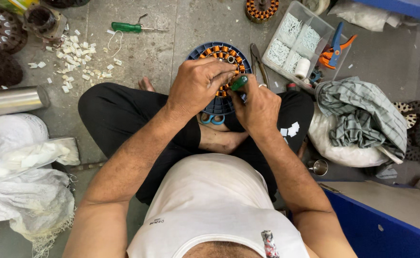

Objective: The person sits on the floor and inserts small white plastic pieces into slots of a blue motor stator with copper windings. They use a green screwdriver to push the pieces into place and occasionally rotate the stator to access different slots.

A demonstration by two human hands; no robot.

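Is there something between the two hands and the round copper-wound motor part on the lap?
Nothing visible. The left hand rests directly on the wound stator, and the right hand holds a green-handled tool against it. The scissors lie beneath, not between.

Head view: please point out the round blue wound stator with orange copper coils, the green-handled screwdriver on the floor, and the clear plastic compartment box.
Round blue wound stator (pixel 209 51), head view, upper-left rim.
Green-handled screwdriver (pixel 126 27), head view, handle middle.
Clear plastic compartment box (pixel 267 58), head view, left wall.

A wound motor stator (pixel 218 52) rests between crossed legs, a divided tray (pixel 296 40) to its right, a screwdriver (pixel 133 27) lying far left
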